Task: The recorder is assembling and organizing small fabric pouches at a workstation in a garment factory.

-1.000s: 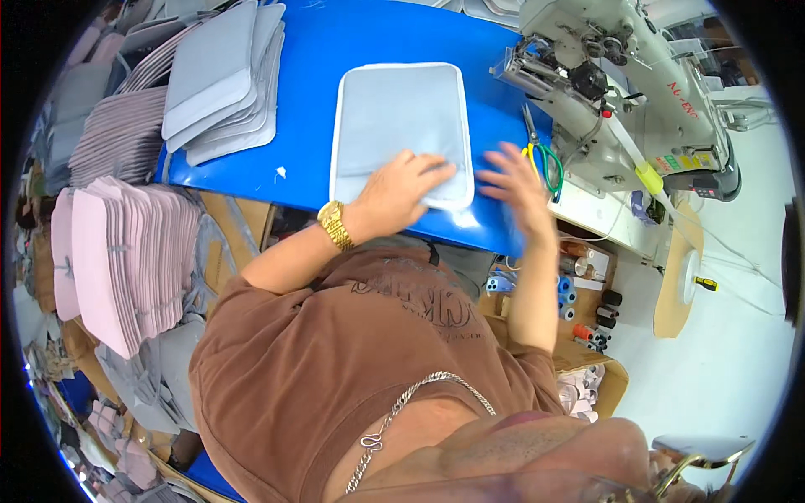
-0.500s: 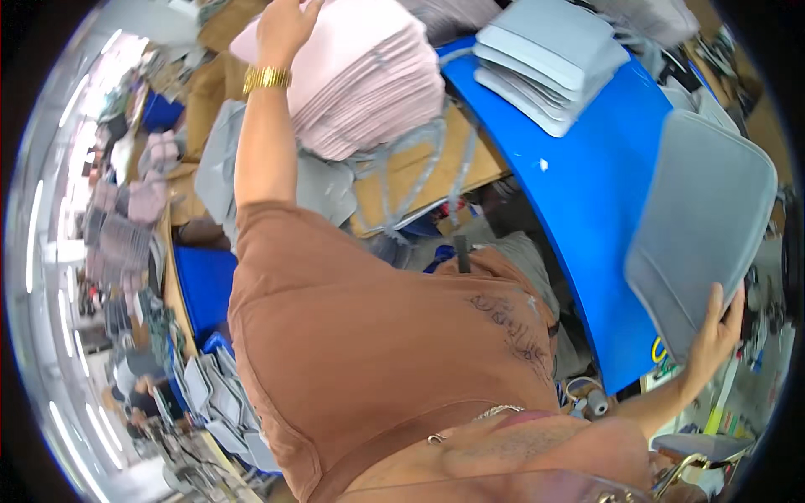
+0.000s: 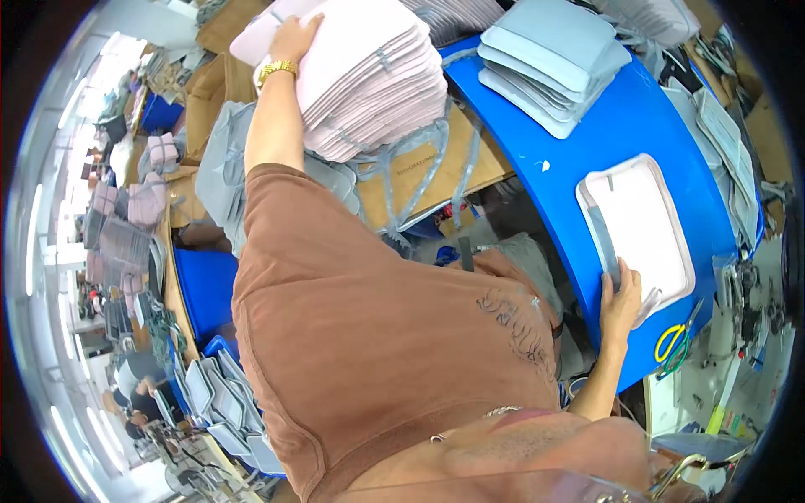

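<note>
Grey panel now flat (pale side up), right hand pressing, left hand gripping pink stack.

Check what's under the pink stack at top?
The pink stack sits on grey straps and a cardboard box. The left hand rests on top. Anything directly beneath is covered.

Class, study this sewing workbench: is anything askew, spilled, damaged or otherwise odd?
Nothing looks spilled or damaged. The tall pink panel stack under the left hand fans out unevenly, its layers stepping sideways. The grey panel pile is similarly slipped. The white-lined panel under the right hand lies flat on the blue table.
</note>
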